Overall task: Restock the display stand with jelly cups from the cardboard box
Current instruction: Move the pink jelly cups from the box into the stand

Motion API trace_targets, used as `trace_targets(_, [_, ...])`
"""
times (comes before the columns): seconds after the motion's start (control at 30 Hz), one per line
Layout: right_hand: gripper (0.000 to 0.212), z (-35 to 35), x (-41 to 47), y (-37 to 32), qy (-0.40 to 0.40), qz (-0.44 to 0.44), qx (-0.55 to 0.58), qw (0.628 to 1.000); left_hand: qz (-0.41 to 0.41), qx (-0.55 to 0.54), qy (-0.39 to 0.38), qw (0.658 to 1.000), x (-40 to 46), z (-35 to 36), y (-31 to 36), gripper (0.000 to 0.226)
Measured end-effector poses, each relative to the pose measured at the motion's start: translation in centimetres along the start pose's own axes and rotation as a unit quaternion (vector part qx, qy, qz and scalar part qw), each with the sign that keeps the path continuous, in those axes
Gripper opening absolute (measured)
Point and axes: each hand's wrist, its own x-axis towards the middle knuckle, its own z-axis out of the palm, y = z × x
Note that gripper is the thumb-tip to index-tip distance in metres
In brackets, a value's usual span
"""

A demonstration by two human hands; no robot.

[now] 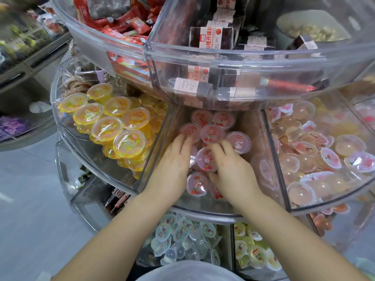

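Both hands are shown lowered into the middle compartment (162, 151) of a clear, tiered display stand (223, 214). Left hand (174, 165): fingers are held nearly straight and laid flat on the pink cherry jelly cups (212, 133), the fingertips resting on the lid of one cup (189, 131). Right hand (229, 167): fingers are curled over another cherry cup (206, 160), which lies between the two hands; whether that cup is actually gripped or only nudged cannot be told, since the thumb is hidden.

More cherry cups are seen beyond the fingertips, lids up, and one (197, 184) sits nearer the wrists. Yellow jelly cups (113, 120) fill the section beside the left hand; pale peach-coloured cups (316, 157) fill the section beside the right hand. Dark wrapped snack blocks (211, 38) are held in the tier above the hands. No cardboard box is in view.

The step in hand is judged to be the levelling of freshly added cups.

Risks, as judged from this arrangement:
- A cup could be tipped on its side if it is pushed at the rim, since the cups rest loosely on one another.
- A film lid could be dented or split if it is pressed hard from above.
- Knuckles could be caught on the overhanging upper tier if the hands are lifted straight up.
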Motion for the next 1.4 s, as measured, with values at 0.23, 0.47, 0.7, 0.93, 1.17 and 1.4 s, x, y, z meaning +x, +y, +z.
trace_targets(0.23, [0.066,0.0,-0.3,0.7,-0.012,-0.003,0.015,1.000,0.029,-0.094,0.053,0.994,-3.6,-1.2,0.4,0.057])
trace_targets(0.47, [0.037,-0.8,-1.4,1.6,-0.012,0.133,0.153,0.979,-0.191,-0.264,-0.076,0.942,-3.5,-1.2,-0.3,0.024])
trace_targets(0.7, [0.022,-0.6,-0.1,1.4,-0.168,0.267,0.420,0.851,-0.281,-0.340,-0.115,0.890,-3.2,-1.4,-0.6,0.030])
trace_targets(0.93, [0.019,-0.4,0.6,1.3,-0.149,0.287,0.513,0.795,-0.345,-0.537,-0.133,0.758,-0.6,-2.0,-0.3,0.034])
trace_targets(1.17, [0.016,-0.1,1.2,0.9,-0.128,0.301,0.508,0.797,-0.337,-0.520,-0.136,0.772,-0.2,-1.0,-0.5,0.035])
trace_targets(1.4, [0.017,-1.1,-0.4,1.9,-0.129,0.289,0.501,0.805,-0.296,-0.492,-0.144,0.806,-1.7,-2.2,-1.3,0.039])
